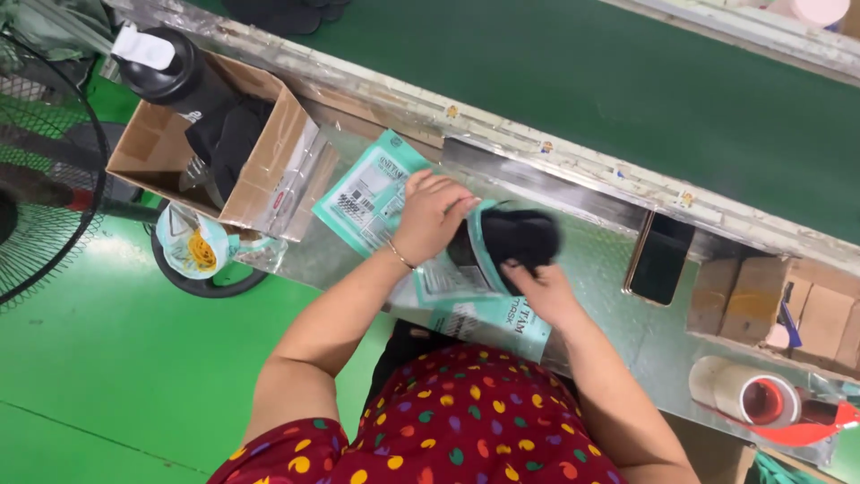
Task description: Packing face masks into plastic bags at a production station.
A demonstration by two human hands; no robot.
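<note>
Fingers [452,199] of the left hand [430,215] are curled over the open top edge of a teal-trimmed clear pouch [466,269], pinching it open. Just to the right of them, the right hand [537,282] grips a black folded item [515,237] with fingers closed around its lower edge; the item sits half inside the pouch mouth, on the shiny metal worktable [591,269]. Under both hands lie more flat teal pouches [372,197], one sticking out beyond the left fingers and another below the right wrist. Farther left of the left fingers stands an open cardboard box [269,170] with dark items inside and a black bottle [175,72] with a white cap resting on its corner. To the right of the right fingers a black phone [660,258] leans on the edge of the green conveyor belt [582,63]. Beyond it are small cardboard boxes [761,300] and a roll of tape [743,394] in a red dispenser.
</note>
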